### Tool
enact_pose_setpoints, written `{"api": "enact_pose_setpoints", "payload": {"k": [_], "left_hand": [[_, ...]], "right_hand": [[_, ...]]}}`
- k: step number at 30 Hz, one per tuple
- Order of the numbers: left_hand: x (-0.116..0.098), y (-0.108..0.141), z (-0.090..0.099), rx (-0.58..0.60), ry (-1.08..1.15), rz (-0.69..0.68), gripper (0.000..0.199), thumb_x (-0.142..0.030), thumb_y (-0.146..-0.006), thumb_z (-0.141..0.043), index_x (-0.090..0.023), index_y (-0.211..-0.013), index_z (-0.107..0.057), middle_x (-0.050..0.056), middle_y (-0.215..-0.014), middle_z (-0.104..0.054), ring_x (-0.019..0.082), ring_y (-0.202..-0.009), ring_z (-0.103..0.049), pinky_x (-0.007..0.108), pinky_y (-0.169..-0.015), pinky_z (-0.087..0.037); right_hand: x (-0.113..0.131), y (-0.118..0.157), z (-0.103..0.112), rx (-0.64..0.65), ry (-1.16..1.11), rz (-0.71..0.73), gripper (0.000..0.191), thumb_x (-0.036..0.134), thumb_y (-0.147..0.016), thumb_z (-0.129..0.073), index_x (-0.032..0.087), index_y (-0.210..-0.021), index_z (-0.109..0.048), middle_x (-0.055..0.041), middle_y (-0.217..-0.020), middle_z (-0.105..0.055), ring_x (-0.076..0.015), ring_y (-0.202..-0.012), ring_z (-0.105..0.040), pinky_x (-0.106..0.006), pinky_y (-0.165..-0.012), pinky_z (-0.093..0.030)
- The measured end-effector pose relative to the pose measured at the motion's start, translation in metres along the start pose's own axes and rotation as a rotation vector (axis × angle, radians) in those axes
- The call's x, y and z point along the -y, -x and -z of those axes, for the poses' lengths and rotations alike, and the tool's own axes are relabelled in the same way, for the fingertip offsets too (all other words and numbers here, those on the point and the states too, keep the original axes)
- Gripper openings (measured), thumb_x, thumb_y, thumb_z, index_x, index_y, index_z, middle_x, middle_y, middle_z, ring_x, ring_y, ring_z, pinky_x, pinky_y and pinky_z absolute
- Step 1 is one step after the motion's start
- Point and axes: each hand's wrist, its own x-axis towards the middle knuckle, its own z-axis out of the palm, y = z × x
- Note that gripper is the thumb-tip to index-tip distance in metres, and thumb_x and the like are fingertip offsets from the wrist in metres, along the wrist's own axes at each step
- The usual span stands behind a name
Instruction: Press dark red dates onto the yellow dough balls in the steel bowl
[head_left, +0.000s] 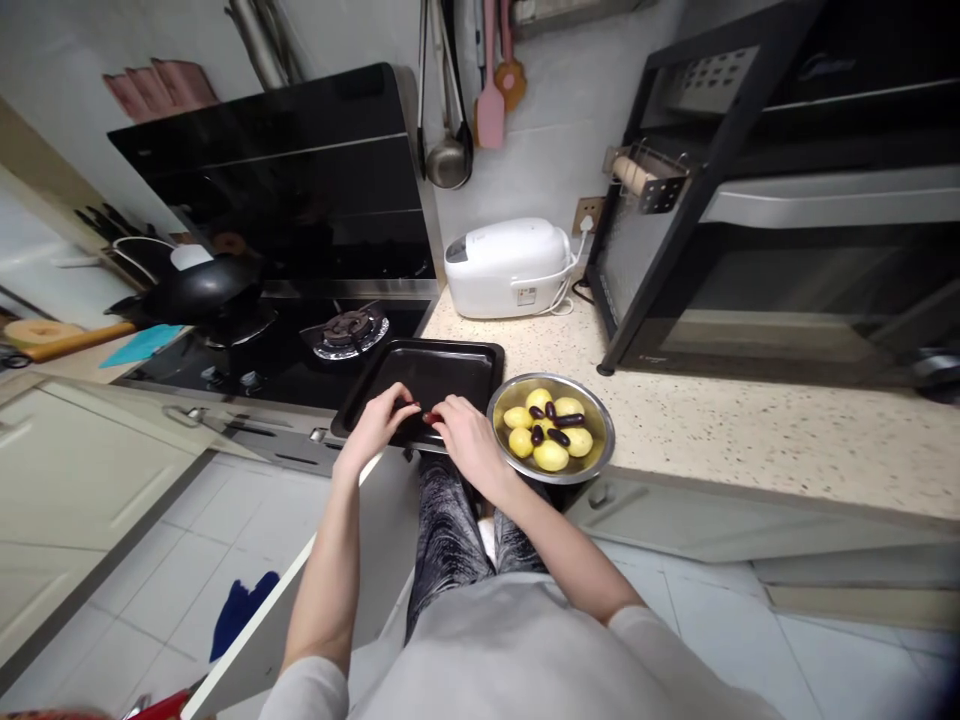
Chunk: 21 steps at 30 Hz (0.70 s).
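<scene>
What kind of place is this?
Most likely a home kitchen: there's a gas stove with a black wok on it, and a metal ladle hanging above the counter.

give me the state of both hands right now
Left hand: fingertips pinched together; cannot tell whether they hold anything.
Right hand: closed on a small dark-red piece.

tee [487, 650], 1x: lt grey, s/s, well back of fingers [444, 408]; sleeves [660, 640] same grey, hems at far end of bare forearms [330, 560] from fingers. trousers [450, 525], 1 pr: blk/grey w/ pale streaky pattern, body-side of fingers, closer than tee.
</scene>
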Motion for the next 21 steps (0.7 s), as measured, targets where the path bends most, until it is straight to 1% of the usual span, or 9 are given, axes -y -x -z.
{"api": "enact_pose_setpoints", "payload": {"k": [1,3,5,6,8,10,12,15,21], "left_hand": [[-0.011,0.0,-0.006,-0.003,0.05,-0.011,0.015,-0.036,-0.098,-0.06,-0.021,-0.097,-0.058,0.002,-0.094,-0.066,0.018,-0.088,-0.063,0.029,-0.084,-0.049],[-0.032,0.001,-0.02,0.003,0.161,-0.061,0.017,-0.035,-0.099,-0.06,-0.021,-0.108,-0.062,0.003,-0.1,-0.069,0.019,-0.095,-0.065,0.028,-0.088,-0.05],[-0.051,0.003,-0.036,0.051,0.259,-0.117,0.026,-0.035,-0.1,-0.06,-0.022,-0.122,-0.064,0.004,-0.102,-0.07,0.019,-0.097,-0.067,0.028,-0.089,-0.052],[-0.06,0.004,-0.044,0.077,0.295,-0.141,0.029,-0.036,-0.1,-0.062,-0.023,-0.126,-0.064,0.004,-0.104,-0.07,0.019,-0.097,-0.067,0.028,-0.088,-0.052],[-0.074,0.005,-0.06,0.123,0.33,-0.189,0.03,-0.038,-0.099,-0.064,-0.022,-0.125,-0.066,0.006,-0.107,-0.07,0.02,-0.098,-0.067,0.028,-0.087,-0.053],[-0.085,0.006,-0.075,0.149,0.339,-0.237,0.028,-0.039,-0.1,-0.064,-0.02,-0.12,-0.068,0.008,-0.11,-0.071,0.021,-0.1,-0.067,0.03,-0.09,-0.053],[-0.093,0.007,-0.087,0.158,0.344,-0.271,0.026,-0.038,-0.102,-0.062,-0.02,-0.119,-0.067,0.008,-0.112,-0.071,0.021,-0.103,-0.067,0.031,-0.094,-0.052],[-0.097,0.008,-0.1,0.134,0.341,-0.281,0.024,-0.036,-0.103,-0.06,-0.02,-0.119,-0.066,0.008,-0.114,-0.071,0.021,-0.105,-0.068,0.031,-0.095,-0.052],[-0.099,0.009,-0.109,0.08,0.323,-0.274,0.019,-0.034,-0.102,-0.061,-0.019,-0.112,-0.068,0.008,-0.11,-0.074,0.021,-0.102,-0.071,0.03,-0.093,-0.053]], "right_hand": [[-0.004,0.01,0.009,-0.067,-0.056,0.001,0.016,0.015,-0.103,-0.053,0.02,-0.109,-0.068,-0.0077,-0.111,-0.069,-0.0214,-0.107,-0.063,-0.032,-0.092,-0.051],[-0.015,0.029,0.025,-0.181,-0.114,-0.047,0.017,0.016,-0.103,-0.051,0.021,-0.106,-0.067,-0.0072,-0.107,-0.069,-0.022,-0.102,-0.064,-0.034,-0.091,-0.052],[-0.028,0.047,0.038,-0.266,-0.11,-0.111,0.018,0.017,-0.103,-0.05,0.021,-0.105,-0.067,-0.0074,-0.104,-0.069,-0.0238,-0.1,-0.065,-0.037,-0.09,-0.052],[-0.033,0.056,0.043,-0.294,-0.096,-0.138,0.018,0.017,-0.103,-0.05,0.021,-0.105,-0.067,-0.0079,-0.103,-0.07,-0.0248,-0.1,-0.065,-0.038,-0.09,-0.052],[-0.042,0.07,0.049,-0.323,-0.066,-0.169,0.019,0.018,-0.103,-0.049,0.022,-0.106,-0.067,-0.0089,-0.105,-0.07,-0.0264,-0.101,-0.066,-0.04,-0.089,-0.053],[-0.047,0.081,0.053,-0.33,-0.044,-0.182,0.019,0.018,-0.103,-0.049,0.021,-0.107,-0.067,-0.0095,-0.105,-0.069,-0.0272,-0.102,-0.066,-0.04,-0.089,-0.053],[-0.048,0.089,0.055,-0.333,-0.025,-0.188,0.019,0.017,-0.103,-0.049,0.021,-0.108,-0.067,-0.0098,-0.105,-0.07,-0.0278,-0.103,-0.067,-0.041,-0.088,-0.054],[-0.049,0.094,0.055,-0.342,-0.007,-0.188,0.019,0.016,-0.102,-0.05,0.021,-0.108,-0.067,-0.0104,-0.108,-0.07,-0.0283,-0.104,-0.067,-0.041,-0.088,-0.054],[-0.059,0.096,0.049,-0.361,-0.067,-0.155,0.021,0.017,-0.103,-0.049,0.022,-0.111,-0.068,-0.0102,-0.109,-0.072,-0.0283,-0.105,-0.068,-0.043,-0.09,-0.056]]}}
